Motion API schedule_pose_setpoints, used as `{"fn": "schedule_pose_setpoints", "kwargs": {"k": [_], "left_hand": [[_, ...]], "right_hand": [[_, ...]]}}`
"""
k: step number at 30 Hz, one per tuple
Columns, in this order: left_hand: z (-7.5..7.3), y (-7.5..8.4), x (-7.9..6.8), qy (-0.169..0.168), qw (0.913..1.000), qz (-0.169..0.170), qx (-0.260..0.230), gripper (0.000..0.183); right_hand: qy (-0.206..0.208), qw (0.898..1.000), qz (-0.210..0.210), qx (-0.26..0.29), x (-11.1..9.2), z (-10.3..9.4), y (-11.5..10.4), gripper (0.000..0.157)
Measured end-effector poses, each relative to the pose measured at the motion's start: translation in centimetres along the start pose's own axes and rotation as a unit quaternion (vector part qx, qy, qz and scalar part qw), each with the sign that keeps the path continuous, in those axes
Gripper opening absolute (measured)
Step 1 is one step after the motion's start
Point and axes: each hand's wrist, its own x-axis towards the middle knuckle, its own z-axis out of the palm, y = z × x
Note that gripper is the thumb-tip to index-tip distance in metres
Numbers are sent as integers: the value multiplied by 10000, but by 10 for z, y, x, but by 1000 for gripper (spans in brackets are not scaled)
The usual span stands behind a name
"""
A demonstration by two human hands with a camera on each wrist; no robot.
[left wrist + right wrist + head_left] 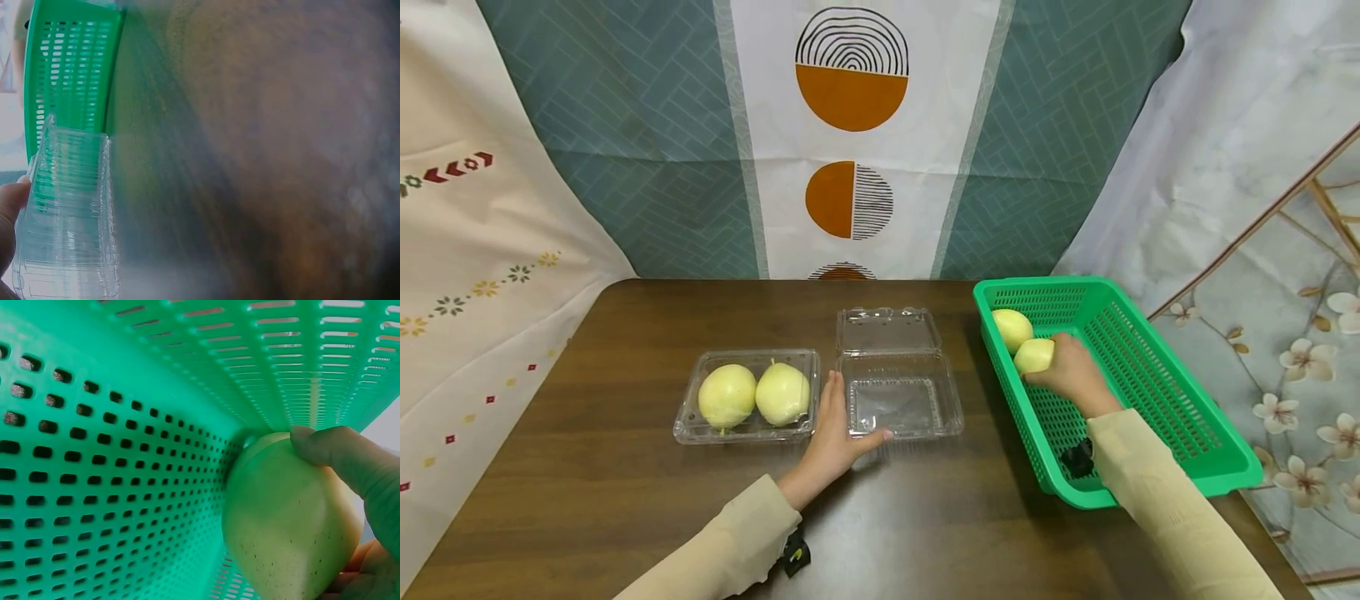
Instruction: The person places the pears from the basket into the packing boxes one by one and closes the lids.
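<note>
My right hand (1075,377) reaches into the green basket (1150,392) and grips a pale yellow-green pear (1033,356). In the right wrist view the thumb (337,453) lies over the top of the speckled pear (290,525), with the fingers curled underneath. A second pear (1012,327) lies beside it by the basket's left wall. My left hand (829,446) has straight fingers along the left side of an open clear plastic box (895,404), the thumb spread at its front edge. The left wrist view shows that box (69,206) with a thumb (12,200) beside it.
Left of my left hand stands another clear plastic box (688,421) holding two pears (727,396). The open box's lid (887,331) is folded back behind it. All stand on a dark wooden table (910,533), with patterned cloth (655,167) hanging behind.
</note>
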Motion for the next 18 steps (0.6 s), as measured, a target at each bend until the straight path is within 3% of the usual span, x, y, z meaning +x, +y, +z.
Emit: {"fn": "schedule_pose_setpoints", "kwargs": {"k": [18], "left_hand": [[0, 0, 0, -32, 9999, -93, 56, 116]], "right_hand": [[513, 9985, 138, -124, -9, -16, -19, 78]]}}
